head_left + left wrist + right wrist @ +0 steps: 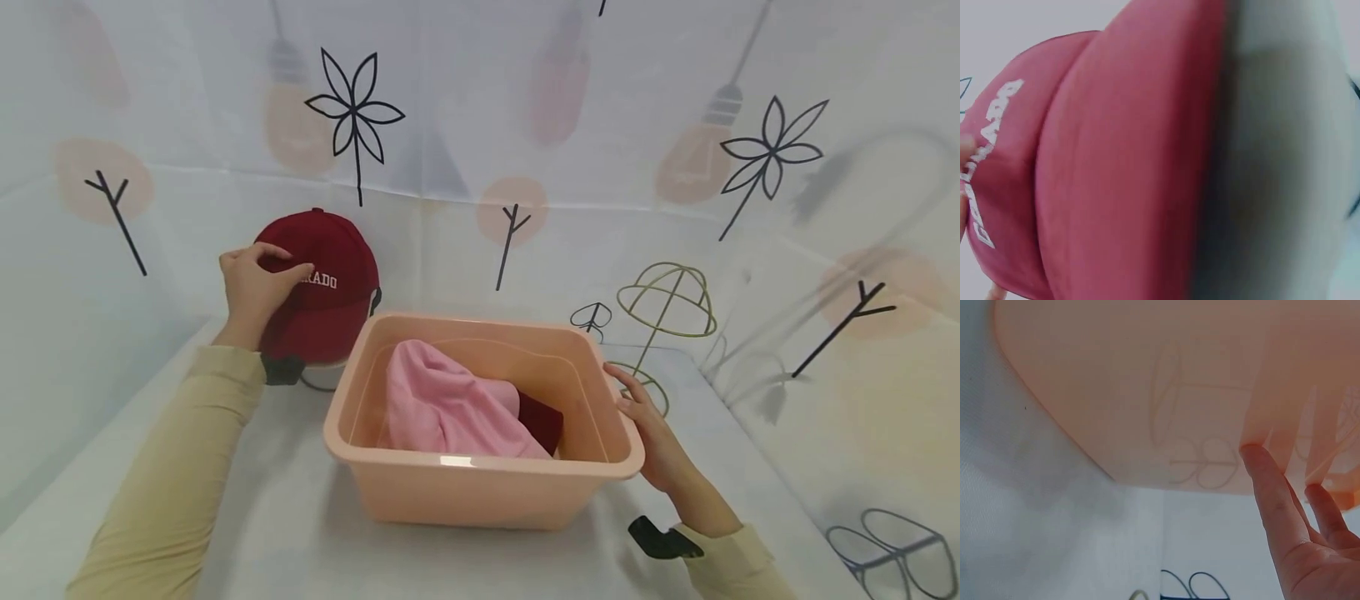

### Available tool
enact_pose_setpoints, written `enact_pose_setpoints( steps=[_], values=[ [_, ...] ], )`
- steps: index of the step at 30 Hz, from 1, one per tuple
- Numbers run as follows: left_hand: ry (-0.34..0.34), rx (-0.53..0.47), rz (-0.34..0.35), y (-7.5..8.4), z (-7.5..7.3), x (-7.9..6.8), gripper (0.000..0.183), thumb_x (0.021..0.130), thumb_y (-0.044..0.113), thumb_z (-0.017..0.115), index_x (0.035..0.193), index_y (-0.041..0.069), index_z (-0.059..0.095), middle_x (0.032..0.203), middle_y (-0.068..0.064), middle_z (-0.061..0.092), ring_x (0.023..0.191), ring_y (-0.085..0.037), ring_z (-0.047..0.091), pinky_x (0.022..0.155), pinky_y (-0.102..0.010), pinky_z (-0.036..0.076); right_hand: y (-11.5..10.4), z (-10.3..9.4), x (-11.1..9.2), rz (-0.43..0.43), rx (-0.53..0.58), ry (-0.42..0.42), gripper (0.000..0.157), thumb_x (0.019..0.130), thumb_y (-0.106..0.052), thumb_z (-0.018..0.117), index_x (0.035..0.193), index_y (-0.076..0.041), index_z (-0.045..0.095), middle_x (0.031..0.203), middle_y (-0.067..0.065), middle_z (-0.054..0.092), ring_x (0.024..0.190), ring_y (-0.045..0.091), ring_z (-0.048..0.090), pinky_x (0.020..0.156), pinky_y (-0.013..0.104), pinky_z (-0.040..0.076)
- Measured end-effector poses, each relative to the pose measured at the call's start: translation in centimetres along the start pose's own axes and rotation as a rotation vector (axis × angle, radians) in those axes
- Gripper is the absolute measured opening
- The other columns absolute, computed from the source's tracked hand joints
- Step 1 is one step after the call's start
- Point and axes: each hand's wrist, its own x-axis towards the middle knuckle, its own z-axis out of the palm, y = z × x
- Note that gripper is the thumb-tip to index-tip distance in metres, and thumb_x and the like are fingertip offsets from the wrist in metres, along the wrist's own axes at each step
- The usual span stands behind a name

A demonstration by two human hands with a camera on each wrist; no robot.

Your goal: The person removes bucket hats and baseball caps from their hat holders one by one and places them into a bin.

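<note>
Reaching to the upper left, the left hand [257, 279] was in front of the dark red cap [337, 242], which stood brim down just behind the left corner of the peach basin [472, 496]. Its thumb and forefinger were bent, with a small gap between their tips — whether they had hold of the fabric, I cannot tell. On the front of the cap was white lettering [322, 280], of which the end, "RADO", could be read in the head view; the hand was covering what came before. In the left wrist view the same letters ran up the cap, partly hidden by fingers.

The right hand [656, 442] was at the right end of the basin, its fingers almost straight and spread a little. Their tips touched the outer wall near the rim, without being closed around it.

Inside the basin lay a pink cloth [450, 408], loosely folded, and to the right of it a dark red cloth [542, 422], partly covered. The basin stood on the white table [277, 500]. Behind its right end was a gold wire stand [662, 317] — and behind everything hung a pale sheet [450, 275] with printed flowers and bulbs.
</note>
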Motion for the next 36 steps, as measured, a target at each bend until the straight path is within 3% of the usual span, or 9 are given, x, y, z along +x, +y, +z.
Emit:
enact_pose_setpoints(
  steps=[4, 9, 18, 28, 36],
  values=[
    [-0.019, -0.002, -0.016, 0.0, 0.6, -0.3, 0.046, 0.077, 0.042, 0.072, 0.098, 0.004, 0.056, 0.129, -0.021, 0.03, 0.125, -0.032, 0.027, 0.097, -0.047, 0.037, 0.0, -0.1, -0.1, -0.004, 0.003, -0.007, 0.044, 0.1, -0.022, 0.031, 0.144, -0.023, 0.024, 0.123, 0.002, 0.049, 0.097, 0.011, 0.057, 0.078, 0.028, 0.052],
    [0.044, -0.033, 0.012, 0.1, 1.1, -0.4, 0.034, 0.081, 0.032, 0.07, 0.092, 0.001, 0.061, 0.124, -0.021, 0.035, 0.122, -0.029, 0.03, 0.097, -0.045, 0.037, 0.0, -0.2, -0.1, -0.007, -0.007, 0.0, 0.044, 0.1, -0.022, 0.031, 0.144, -0.025, 0.026, 0.124, 0.001, 0.048, 0.098, 0.011, 0.057, 0.079, 0.028, 0.052],
    [0.151, -0.149, 0.011, 0.1, 0.9, -0.5, 0.033, 0.078, 0.028, 0.074, 0.087, -0.003, 0.067, 0.115, -0.014, 0.043, 0.118, -0.023, 0.032, 0.097, -0.035, 0.035, 0.2, -0.1, 0.0, -0.009, 0.0, -0.011, 0.045, 0.1, -0.021, 0.03, 0.144, -0.022, 0.024, 0.123, 0.001, 0.049, 0.099, 0.011, 0.056, 0.08, 0.029, 0.052],
    [0.22, -0.263, -0.01, 1.8, 0.2, 0.1, 0.023, 0.075, 0.029, 0.077, 0.078, 0.008, 0.068, 0.106, 0.005, 0.038, 0.107, -0.01, 0.033, 0.092, -0.025, 0.035, 0.3, -0.1, 0.1, 0.004, -0.023, 0.01, 0.044, 0.1, -0.023, 0.032, 0.144, -0.024, 0.025, 0.126, 0.001, 0.046, 0.101, 0.011, 0.056, 0.081, 0.029, 0.051],
    [0.271, -0.28, 0.038, 2.8, -0.6, 0.5, 0.017, 0.072, 0.027, 0.08, 0.072, 0.014, 0.069, 0.103, 0.006, 0.039, 0.103, -0.003, 0.032, 0.092, -0.024, 0.033, 0.2, -0.1, 0.0, 0.005, -0.016, 0.002, 0.045, 0.1, -0.024, 0.031, 0.144, -0.024, 0.025, 0.125, 0.0, 0.046, 0.1, 0.011, 0.055, 0.081, 0.028, 0.051]
  ],
)
